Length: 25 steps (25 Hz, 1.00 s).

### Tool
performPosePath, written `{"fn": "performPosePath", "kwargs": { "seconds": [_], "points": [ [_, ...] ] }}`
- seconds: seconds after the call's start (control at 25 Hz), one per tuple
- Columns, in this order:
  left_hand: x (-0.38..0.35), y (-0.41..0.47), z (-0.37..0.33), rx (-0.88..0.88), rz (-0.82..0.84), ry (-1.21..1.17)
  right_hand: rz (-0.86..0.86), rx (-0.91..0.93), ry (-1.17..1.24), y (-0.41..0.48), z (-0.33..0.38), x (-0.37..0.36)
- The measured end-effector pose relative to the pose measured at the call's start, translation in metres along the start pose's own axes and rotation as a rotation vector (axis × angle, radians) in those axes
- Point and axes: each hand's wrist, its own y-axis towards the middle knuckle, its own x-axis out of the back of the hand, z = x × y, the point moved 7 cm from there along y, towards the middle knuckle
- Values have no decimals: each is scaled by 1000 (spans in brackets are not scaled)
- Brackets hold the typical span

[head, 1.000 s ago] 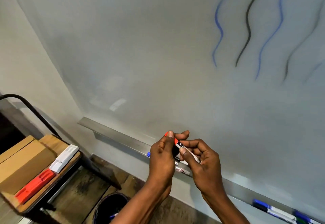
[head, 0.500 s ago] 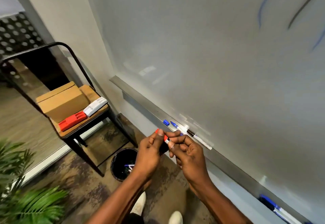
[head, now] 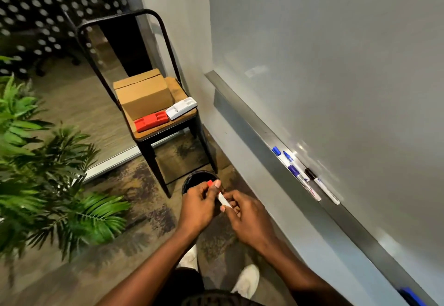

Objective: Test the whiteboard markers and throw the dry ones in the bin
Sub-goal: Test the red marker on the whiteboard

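Right above the bin (head: 192, 180), both the left hand (head: 198, 207) and right hand (head: 249, 219) pinch the red-capped marker (head: 222, 197); released off-centre, it could clip the rim and miss.

Both bare forearms reach forward from the bottom of the view and converge, the hands meeting close together in front of the body. The left hand (head: 198, 206) is curled, back of the hand facing up, its thumb and forefinger pinched at the upper end of what it holds, the thumb tip raised just above the knuckles. The right hand (head: 248, 214) sits just beside it, slightly lower and nearer the body, fingers bent inward, thumb and fingertips closed on the lower end. The two hands' fingertips nearly touch. Both wrists are straight.
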Motion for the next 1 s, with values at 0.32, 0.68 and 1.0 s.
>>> {"fn": "performPosePath", "kwargs": {
  "seconds": [0.32,0.68,1.0],
  "points": [
    [82,54,101,-134,178,684,177,-220,-331,49,-15,-99],
    [119,110,180,-225,470,1046,288,-449,-470,96,-64,-169],
    [85,158,232,-249,450,961,333,-330,-517,195,-111,-228]
  ]
}}
